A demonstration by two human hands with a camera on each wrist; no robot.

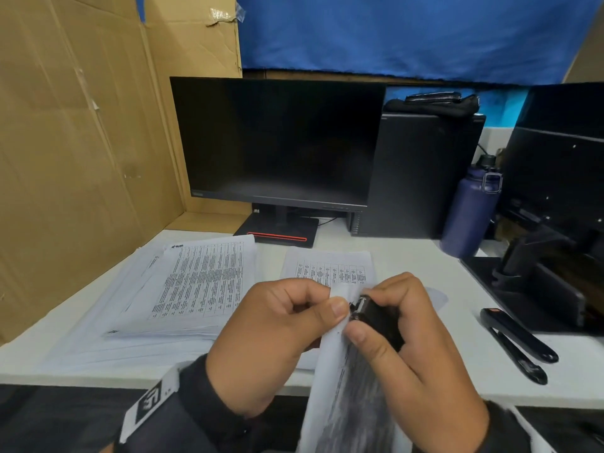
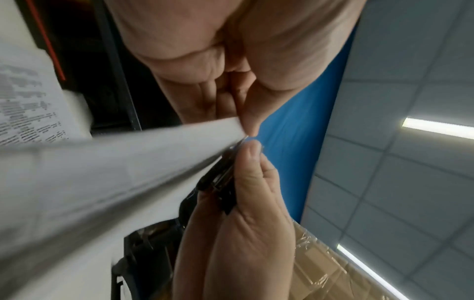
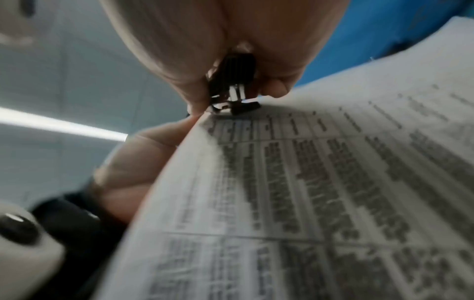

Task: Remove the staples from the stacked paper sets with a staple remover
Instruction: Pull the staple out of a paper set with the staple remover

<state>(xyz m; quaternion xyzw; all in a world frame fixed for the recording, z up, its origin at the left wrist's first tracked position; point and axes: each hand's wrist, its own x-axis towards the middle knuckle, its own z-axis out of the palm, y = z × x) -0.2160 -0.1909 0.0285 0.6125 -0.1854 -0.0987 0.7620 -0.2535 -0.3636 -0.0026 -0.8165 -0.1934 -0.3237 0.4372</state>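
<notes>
My left hand (image 1: 281,325) pinches the top corner of a printed paper set (image 1: 343,387), held up off the desk between thumb and curled fingers. My right hand (image 1: 402,325) squeezes a black staple remover (image 1: 369,313), whose metal jaws bite the same corner just right of my left thumb. In the right wrist view the staple remover (image 3: 232,87) sits on the corner of the paper set (image 3: 307,192). In the left wrist view the paper set (image 2: 115,166) runs edge-on to the staple remover (image 2: 218,182). The staple itself is hidden.
A thick stack of papers (image 1: 183,289) lies on the white desk (image 1: 408,263) at left, a single sheet set (image 1: 330,266) behind my hands. A black stapler (image 1: 519,341) lies at right, near a monitor arm base. Monitor (image 1: 277,142), computer tower and blue bottle (image 1: 470,210) stand behind.
</notes>
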